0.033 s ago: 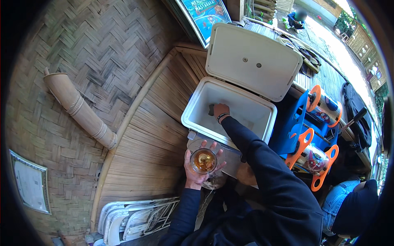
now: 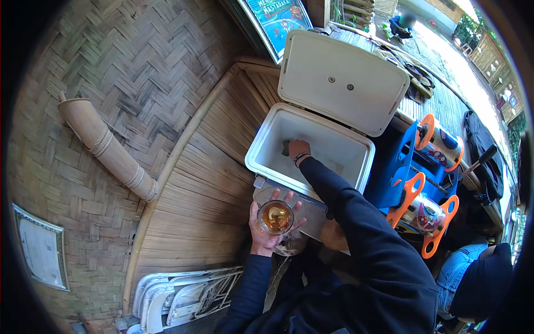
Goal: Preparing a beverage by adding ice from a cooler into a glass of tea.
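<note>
A clear glass of amber drink, with something pale in it, is held upright in my left hand. The fingers spread up around it from below, just in front of a white cooler box. Inside the cooler, my right hand reaches down toward the left part, its fingers closed. A small dark grey-green thing shows at those fingers; its kind cannot be made out. The cooler's white lid stands swung back behind it. My right forearm crosses the cooler's front rim and hides part of the inside.
Right of the cooler is a blue rack with orange-ended clear cylinders. White folded chairs lean at lower left. A bamboo tube hangs on the woven wall. A person in denim is close at lower right; another person crouches far off.
</note>
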A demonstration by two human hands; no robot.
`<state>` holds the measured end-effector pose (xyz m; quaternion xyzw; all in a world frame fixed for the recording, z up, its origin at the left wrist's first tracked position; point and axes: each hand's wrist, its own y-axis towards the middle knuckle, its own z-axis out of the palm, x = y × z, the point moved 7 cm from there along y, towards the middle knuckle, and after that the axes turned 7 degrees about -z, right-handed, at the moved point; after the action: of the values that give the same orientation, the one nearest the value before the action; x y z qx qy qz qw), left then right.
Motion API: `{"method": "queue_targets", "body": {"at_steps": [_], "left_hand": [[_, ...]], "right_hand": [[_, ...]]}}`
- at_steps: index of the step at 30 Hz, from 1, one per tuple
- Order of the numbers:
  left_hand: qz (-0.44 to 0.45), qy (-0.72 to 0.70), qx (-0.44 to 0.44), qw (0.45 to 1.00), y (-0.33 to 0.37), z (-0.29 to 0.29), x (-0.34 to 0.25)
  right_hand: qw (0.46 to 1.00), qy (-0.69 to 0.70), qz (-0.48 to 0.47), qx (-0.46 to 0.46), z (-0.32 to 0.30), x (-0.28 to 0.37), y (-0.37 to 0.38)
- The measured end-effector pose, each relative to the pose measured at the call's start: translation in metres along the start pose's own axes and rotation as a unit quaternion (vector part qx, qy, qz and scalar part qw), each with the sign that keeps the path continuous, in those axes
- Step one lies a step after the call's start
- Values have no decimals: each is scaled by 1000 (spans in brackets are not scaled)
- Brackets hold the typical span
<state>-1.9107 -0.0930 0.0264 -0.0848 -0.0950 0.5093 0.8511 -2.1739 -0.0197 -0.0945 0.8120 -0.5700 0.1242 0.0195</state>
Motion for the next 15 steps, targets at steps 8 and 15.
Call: {"method": "queue_targets", "body": {"at_steps": [8, 15], "left_hand": [[-1, -2, 9, 1000, 1, 5, 1], [-2, -7, 6, 1000, 2, 5, 2]], "right_hand": [[997, 42, 21, 68, 14, 3, -7], [995, -11, -55, 86, 16, 14, -11]]}}
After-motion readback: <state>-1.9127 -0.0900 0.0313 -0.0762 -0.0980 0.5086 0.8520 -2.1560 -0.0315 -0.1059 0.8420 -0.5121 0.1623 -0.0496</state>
